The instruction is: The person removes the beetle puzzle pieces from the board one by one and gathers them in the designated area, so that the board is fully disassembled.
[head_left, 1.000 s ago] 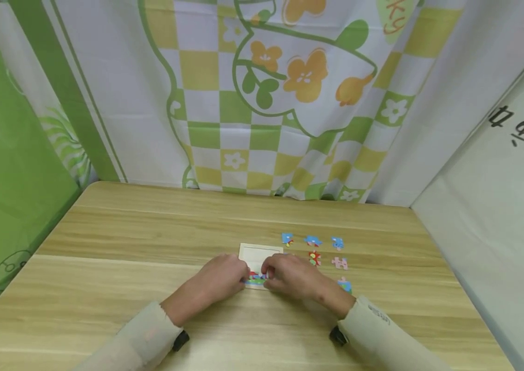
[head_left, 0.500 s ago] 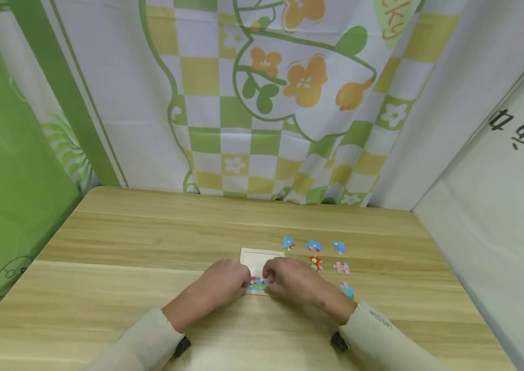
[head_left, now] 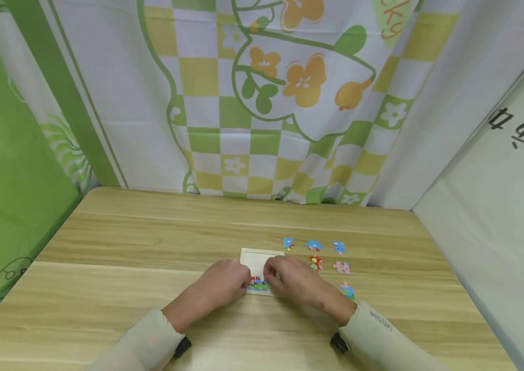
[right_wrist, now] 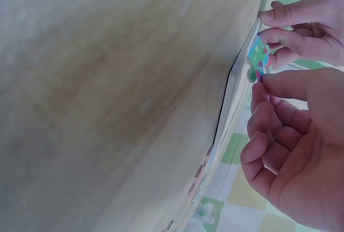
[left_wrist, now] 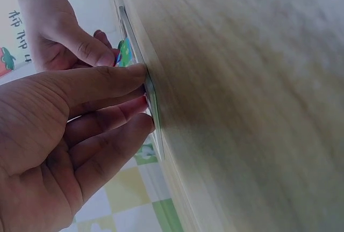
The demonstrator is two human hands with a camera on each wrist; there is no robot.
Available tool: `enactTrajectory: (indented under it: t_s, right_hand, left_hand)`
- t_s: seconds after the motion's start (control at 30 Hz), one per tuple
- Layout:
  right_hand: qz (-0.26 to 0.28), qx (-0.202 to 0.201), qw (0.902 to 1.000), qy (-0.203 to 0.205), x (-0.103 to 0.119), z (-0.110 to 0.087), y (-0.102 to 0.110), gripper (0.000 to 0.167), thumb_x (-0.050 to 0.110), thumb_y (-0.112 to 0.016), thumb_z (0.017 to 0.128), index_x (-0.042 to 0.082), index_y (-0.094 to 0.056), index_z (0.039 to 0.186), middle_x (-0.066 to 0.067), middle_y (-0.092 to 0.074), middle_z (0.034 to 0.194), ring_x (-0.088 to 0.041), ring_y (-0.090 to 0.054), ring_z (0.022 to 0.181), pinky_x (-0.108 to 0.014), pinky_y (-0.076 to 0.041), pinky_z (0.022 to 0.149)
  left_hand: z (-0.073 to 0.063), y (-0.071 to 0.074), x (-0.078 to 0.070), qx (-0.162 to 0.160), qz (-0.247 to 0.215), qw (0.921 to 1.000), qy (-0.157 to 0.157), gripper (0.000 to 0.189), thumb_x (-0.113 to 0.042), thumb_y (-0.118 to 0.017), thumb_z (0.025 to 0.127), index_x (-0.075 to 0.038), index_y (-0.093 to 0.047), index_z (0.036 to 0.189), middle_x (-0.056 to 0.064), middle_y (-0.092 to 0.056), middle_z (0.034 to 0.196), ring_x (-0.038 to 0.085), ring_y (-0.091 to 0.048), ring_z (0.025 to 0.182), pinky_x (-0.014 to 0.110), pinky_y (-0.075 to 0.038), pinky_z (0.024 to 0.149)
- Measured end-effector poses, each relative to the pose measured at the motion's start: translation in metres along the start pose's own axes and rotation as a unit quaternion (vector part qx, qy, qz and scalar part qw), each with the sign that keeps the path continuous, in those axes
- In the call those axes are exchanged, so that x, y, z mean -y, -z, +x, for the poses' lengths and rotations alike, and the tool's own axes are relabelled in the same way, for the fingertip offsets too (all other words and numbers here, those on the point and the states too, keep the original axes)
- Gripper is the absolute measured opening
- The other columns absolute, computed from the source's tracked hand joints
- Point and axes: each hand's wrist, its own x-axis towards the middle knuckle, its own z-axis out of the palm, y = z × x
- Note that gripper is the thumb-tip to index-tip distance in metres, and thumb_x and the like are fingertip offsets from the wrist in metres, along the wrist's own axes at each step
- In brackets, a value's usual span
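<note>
A small pale wooden puzzle tray [head_left: 254, 262] lies on the table, with colourful jigsaw pieces [head_left: 258, 286] along its near side. My left hand [head_left: 226, 279] holds the tray's left edge; in the left wrist view its thumb and curled fingers [left_wrist: 115, 135] meet at the rim. Over the tray's right part, my right hand [head_left: 295, 279] pinches a green, blue and red puzzle piece [right_wrist: 257, 55] at its end between thumb and index finger. The other right fingers are curled. My right hand hides the tray's right side in the head view.
Several loose pieces lie right of the tray: blue ones [head_left: 314, 245] at the back, a red one [head_left: 316, 263], a pink one [head_left: 342, 267] and a blue-green one [head_left: 347, 291]. The wooden table [head_left: 141, 232] meets a patterned curtain [head_left: 262, 144] behind.
My right thumb and fingertips have shifted slightly right, so more of the near row of pieces shows. The left hand stays at the tray's left edge. The head view tilted slightly earlier on.
</note>
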Motion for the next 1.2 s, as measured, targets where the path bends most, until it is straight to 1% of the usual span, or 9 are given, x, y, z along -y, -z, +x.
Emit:
enactTrajectory:
  t_s: [0.33, 0.4, 0.6, 0.87, 0.97, 1.07, 1.2]
  right_hand:
    - [-0.010, 0.018, 0.9995, -0.023, 0.004, -0.001, 0.001, 0.014, 0.011, -0.062, 0.099, 0.018, -0.060, 0.087, 0.011, -0.054, 0.080, -0.005, -0.051, 0.071, -0.026, -0.045, 0.062]
    - [-0.004, 0.020, 0.9995, -0.023, 0.005, -0.001, 0.003, 0.014, 0.010, -0.061, 0.100, 0.017, -0.059, 0.087, 0.010, -0.054, 0.081, -0.006, -0.052, 0.072, -0.026, -0.046, 0.064]
    - [0.041, 0.021, 0.9988, -0.016, 0.003, -0.003, 0.012, 0.014, 0.005, -0.059, 0.101, 0.013, -0.059, 0.089, 0.008, -0.057, 0.085, -0.007, -0.053, 0.078, -0.027, -0.049, 0.070]
    - [0.059, 0.038, 0.9969, -0.036, -0.004, -0.014, 0.028, 0.018, 0.005, -0.056, 0.103, 0.015, -0.057, 0.088, 0.008, -0.053, 0.081, -0.008, -0.051, 0.075, -0.028, -0.046, 0.067]
    - [0.068, 0.045, 0.9959, -0.040, -0.008, -0.020, 0.034, 0.019, 0.005, -0.054, 0.104, 0.014, -0.056, 0.087, 0.007, -0.052, 0.080, -0.008, -0.049, 0.073, -0.028, -0.045, 0.065]
    - [0.073, 0.053, 0.9949, -0.044, -0.014, -0.026, 0.040, 0.018, 0.006, -0.053, 0.105, 0.012, -0.058, 0.089, 0.008, -0.053, 0.081, -0.007, -0.049, 0.072, -0.028, -0.046, 0.064]
    - [0.068, 0.058, 0.9947, -0.050, -0.022, -0.035, 0.048, 0.015, 0.006, -0.054, 0.105, 0.011, -0.062, 0.092, 0.008, -0.056, 0.082, -0.007, -0.051, 0.074, -0.029, -0.049, 0.066]
  left_hand:
    - [0.000, 0.000, 0.000, -0.005, -0.003, 1.0000, -0.003, 0.046, 0.005, -0.074, 0.076, -0.018, -0.039, 0.057, -0.011, -0.025, 0.057, 0.006, -0.024, 0.055, 0.023, -0.021, 0.050]
    - [0.000, 0.000, 0.000, -0.002, -0.007, 1.0000, -0.001, 0.047, 0.005, -0.074, 0.076, -0.018, -0.037, 0.057, -0.011, -0.024, 0.057, 0.006, -0.023, 0.055, 0.023, -0.020, 0.050]
    - [-0.001, -0.001, 0.001, 0.005, -0.016, 0.9998, 0.008, 0.051, 0.005, -0.074, 0.078, -0.020, -0.035, 0.058, -0.011, -0.022, 0.058, 0.006, -0.021, 0.055, 0.023, -0.019, 0.051]
    - [0.000, -0.003, 0.002, 0.001, -0.027, 0.9995, 0.014, 0.045, 0.003, -0.077, 0.079, -0.019, -0.045, 0.056, -0.011, -0.028, 0.058, 0.006, -0.027, 0.056, 0.024, -0.025, 0.052]
    - [0.000, -0.003, 0.002, 0.004, -0.027, 0.9995, 0.018, 0.045, 0.003, -0.078, 0.080, -0.019, -0.045, 0.056, -0.011, -0.029, 0.057, 0.007, -0.028, 0.057, 0.024, -0.026, 0.053]
    - [-0.001, -0.003, 0.001, 0.002, -0.020, 0.9996, 0.018, 0.045, 0.003, -0.078, 0.079, -0.018, -0.046, 0.056, -0.011, -0.030, 0.057, 0.007, -0.029, 0.057, 0.025, -0.027, 0.053]
    - [-0.003, -0.002, 0.000, 0.001, -0.022, 0.9995, 0.021, 0.041, 0.002, -0.079, 0.080, -0.017, -0.050, 0.058, -0.011, -0.035, 0.058, 0.007, -0.030, 0.057, 0.025, -0.029, 0.053]
